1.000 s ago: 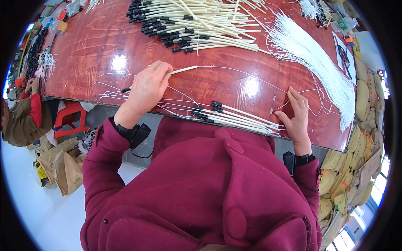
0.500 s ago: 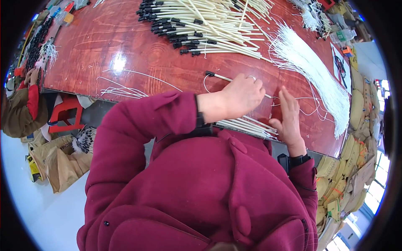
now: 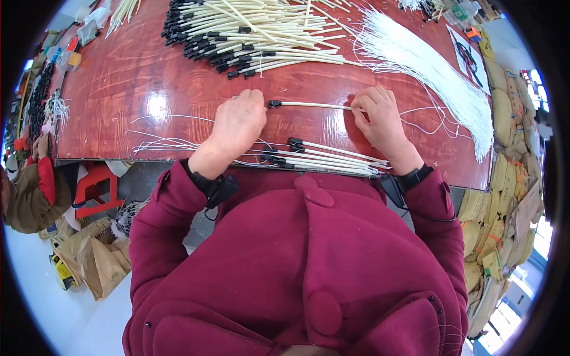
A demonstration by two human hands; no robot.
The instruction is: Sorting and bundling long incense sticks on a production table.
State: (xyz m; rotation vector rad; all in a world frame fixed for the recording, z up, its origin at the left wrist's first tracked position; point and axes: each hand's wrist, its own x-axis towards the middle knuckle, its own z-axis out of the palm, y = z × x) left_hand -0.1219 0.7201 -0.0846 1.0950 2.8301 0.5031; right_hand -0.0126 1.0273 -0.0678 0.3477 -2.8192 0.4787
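A thin cream tube with a black end piece lies crosswise between my hands. My right hand pinches its plain right end; a white cord runs out to the right beyond it. My left hand is curled closed just left of the black end piece, and its fingertips are hidden under it. Nearer to me, several similar tubes with black ends lie along the table's front edge. White cords trail left from them, passing by my left wrist.
A big heap of cream tubes with black ends covers the red wooden table's far middle. To its right lies a long bundle of white cords. Another person's hand, a red stool and paper bags are at left.
My left hand has moved left, away from the middle of the tube to beyond its black end. My right hand, open before, now pinches the tube's right end. The whole view has shifted slightly.
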